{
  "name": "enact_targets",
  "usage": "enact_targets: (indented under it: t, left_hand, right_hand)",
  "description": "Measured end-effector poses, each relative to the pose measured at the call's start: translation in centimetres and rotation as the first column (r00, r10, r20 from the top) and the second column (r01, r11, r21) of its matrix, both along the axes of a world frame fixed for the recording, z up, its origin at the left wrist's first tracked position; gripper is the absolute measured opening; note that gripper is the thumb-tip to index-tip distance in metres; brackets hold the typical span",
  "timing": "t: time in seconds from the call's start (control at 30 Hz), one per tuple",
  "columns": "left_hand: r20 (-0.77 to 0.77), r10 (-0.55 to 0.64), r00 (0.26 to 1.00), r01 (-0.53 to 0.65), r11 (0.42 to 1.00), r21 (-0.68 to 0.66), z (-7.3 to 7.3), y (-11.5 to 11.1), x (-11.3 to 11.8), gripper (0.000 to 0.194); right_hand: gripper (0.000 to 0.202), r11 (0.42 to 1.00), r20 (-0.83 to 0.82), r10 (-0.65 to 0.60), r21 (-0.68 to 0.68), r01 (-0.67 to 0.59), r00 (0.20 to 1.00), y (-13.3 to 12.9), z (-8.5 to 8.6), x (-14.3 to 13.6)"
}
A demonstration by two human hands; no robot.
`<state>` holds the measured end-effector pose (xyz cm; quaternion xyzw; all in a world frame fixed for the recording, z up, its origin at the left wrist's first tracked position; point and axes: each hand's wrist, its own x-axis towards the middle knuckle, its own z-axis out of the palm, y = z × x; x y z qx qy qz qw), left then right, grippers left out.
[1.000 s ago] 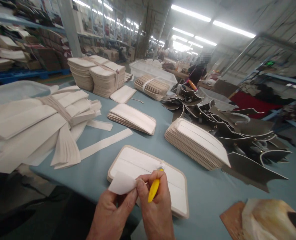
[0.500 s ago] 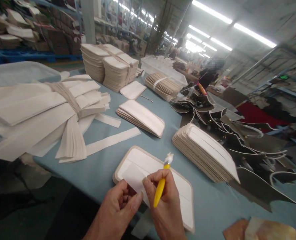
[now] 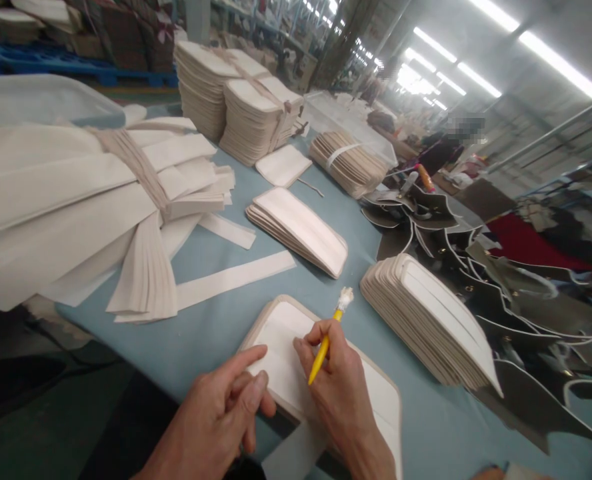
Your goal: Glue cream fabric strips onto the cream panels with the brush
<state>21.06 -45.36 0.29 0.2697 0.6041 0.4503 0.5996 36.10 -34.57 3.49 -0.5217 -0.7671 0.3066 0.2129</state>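
Note:
My right hand (image 3: 339,373) is closed around a yellow-handled brush (image 3: 321,357), its bristle end coated in white paste and tilted up and away. The fingertips of that hand rest on a white rounded panel with a beige rim (image 3: 289,323), on top of a low stack at the table's near edge. Over the panel's left edge is my left hand (image 3: 226,403), its index finger stretched out and the others loosely bent, with nothing visible in it. A pale strip (image 3: 296,453) shows below, between my hands. Part of the panel is hidden under my right hand.
Right of the panel stands a leaning stack of similar panels (image 3: 426,327), beside dark white-edged pieces (image 3: 516,333). A smaller panel stack (image 3: 301,227) lies farther back. Tied pale strips (image 3: 76,180) cover the left side; bundled panels (image 3: 256,113) and a clear bin (image 3: 376,133) stand behind.
My left hand has drawn back from the pale strip it was holding over the panel, and its fingers have parted. My right hand still holds the brush. The view has shifted slightly.

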Motion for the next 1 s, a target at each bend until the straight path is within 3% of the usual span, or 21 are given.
enact_targets:
  t: [0.17, 0.27, 0.33, 0.4, 0.5, 0.6, 0.7, 1.0]
  left_hand:
    - [-0.088, 0.000, 0.996, 0.007, 0.997, 0.078, -0.7, -1.2, -0.6, 0.076]
    - [-0.269, -0.011, 0.963, 0.056, 0.985, 0.162, -0.9, -1.7, -1.4, 0.060]
    - [-0.443, 0.063, 0.894, 0.058, 0.965, 0.254, -1.1, -1.8, -1.9, 0.047]
    - [-0.596, 0.202, 0.777, 0.047, 0.926, 0.375, -1.1, -1.7, -2.2, 0.034]
    - [-0.707, 0.353, 0.613, 0.133, 0.836, 0.532, -0.7, -1.3, -2.6, 0.020]
    - [-0.753, 0.418, 0.508, 0.260, 0.759, 0.596, -0.1, -0.9, -2.9, 0.018]
    - [-0.786, 0.442, 0.432, 0.350, 0.721, 0.598, 0.2, -0.6, -3.0, 0.020]
    - [-0.830, 0.425, 0.362, 0.462, 0.691, 0.556, -1.1, 1.1, -3.2, 0.027]
  right_hand:
    - [0.015, 1.000, 0.056, -0.011, -0.002, 0.011, 0.998, 0.0, -0.1, -0.1]
    - [0.015, 1.000, 0.079, -0.007, -0.007, 0.007, 0.997, 0.0, -0.1, -0.2]
    - [0.015, 1.000, 0.097, -0.008, 0.001, 0.008, 0.995, 0.0, -0.2, -0.3]
    - [0.014, 1.000, 0.119, -0.010, 0.015, 0.008, 0.993, 0.0, -0.2, -0.4]
    - [0.013, 0.998, 0.153, -0.017, 0.064, 0.007, 0.988, 0.0, -0.2, -0.6]
    - [0.012, 0.993, 0.187, -0.024, 0.120, 0.001, 0.982, 0.0, -0.2, -0.6]
    - [0.012, 0.989, 0.234, -0.026, 0.149, -0.010, 0.972, 0.0, -0.4, -0.5]
    - [0.007, 0.976, 0.322, -0.061, 0.218, -0.011, 0.945, -0.1, -0.7, -0.9]
